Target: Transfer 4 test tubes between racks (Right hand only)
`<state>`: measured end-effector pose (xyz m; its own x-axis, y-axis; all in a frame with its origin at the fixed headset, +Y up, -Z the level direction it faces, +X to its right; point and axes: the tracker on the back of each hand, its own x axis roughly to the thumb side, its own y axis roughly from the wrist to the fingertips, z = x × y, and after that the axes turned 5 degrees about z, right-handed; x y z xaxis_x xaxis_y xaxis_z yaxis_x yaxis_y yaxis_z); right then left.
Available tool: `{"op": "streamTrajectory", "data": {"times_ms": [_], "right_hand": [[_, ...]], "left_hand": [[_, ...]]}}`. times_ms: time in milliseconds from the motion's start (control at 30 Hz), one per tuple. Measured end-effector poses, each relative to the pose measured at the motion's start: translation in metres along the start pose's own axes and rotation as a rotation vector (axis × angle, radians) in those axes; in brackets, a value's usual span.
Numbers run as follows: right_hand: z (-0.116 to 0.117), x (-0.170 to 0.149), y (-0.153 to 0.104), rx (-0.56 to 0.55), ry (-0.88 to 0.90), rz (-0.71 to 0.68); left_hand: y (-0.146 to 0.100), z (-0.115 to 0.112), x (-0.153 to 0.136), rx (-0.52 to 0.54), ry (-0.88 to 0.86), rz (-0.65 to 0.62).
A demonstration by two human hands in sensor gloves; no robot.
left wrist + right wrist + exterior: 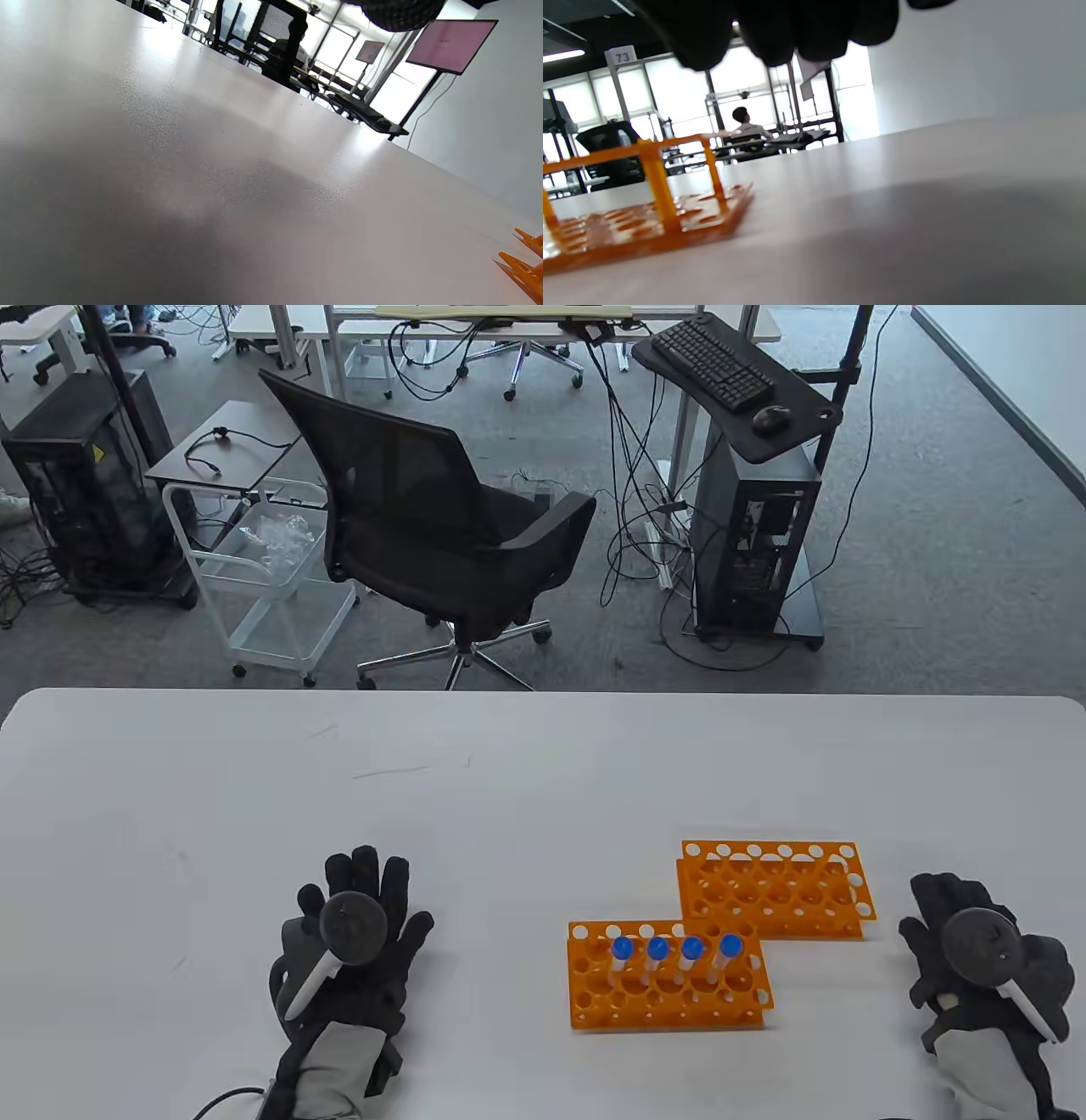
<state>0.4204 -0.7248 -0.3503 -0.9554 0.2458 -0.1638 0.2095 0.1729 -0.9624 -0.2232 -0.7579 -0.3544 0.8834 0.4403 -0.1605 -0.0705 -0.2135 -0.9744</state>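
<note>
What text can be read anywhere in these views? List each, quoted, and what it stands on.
"73" on a white sign mounted high on the window frame, right wrist view.
A yellow warning sticker on the black computer case, table view: too small to read.
The keyboard keys: too small to read.
The orange racks and the test tubes show no legible markings.

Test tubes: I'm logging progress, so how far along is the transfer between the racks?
Nothing looks done yet. All four blue-capped test tubes stand in the near rack; the far rack holds none. Nothing is in hand: the right hand rests on the table right of the racks, and the left hand lies flat, apart from them. All four moves remain.
</note>
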Motion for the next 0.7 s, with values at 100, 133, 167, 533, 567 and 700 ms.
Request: {"op": "streamTrajectory", "data": {"times_ms": [100, 133, 167, 533, 567, 700], "right_hand": [[0.000, 0.000, 0.000, -0.001, 0.004, 0.001], [0.000, 0.000, 0.000, -0.004, 0.007, 0.001], [-0.001, 0.000, 0.000, -0.007, 0.011, 0.002], [-0.017, 0.023, 0.001, -0.059, 0.099, -0.058], [-0.019, 0.026, 0.001, -0.061, 0.103, -0.065], [-0.030, 0.044, 0.002, -0.082, 0.126, -0.115]], "left_hand": [[0.000, 0.000, 0.000, 0.002, -0.001, -0.001], [0.000, 0.000, 0.000, 0.002, -0.001, 0.000], [0.000, 0.000, 0.000, 0.002, -0.001, 0.002], [0.000, 0.001, -0.001, 0.004, -0.015, 0.007], [0.000, 0.002, -0.002, 0.005, -0.017, 0.007], [-0.001, 0.004, -0.003, 0.010, -0.035, 0.009]]}}
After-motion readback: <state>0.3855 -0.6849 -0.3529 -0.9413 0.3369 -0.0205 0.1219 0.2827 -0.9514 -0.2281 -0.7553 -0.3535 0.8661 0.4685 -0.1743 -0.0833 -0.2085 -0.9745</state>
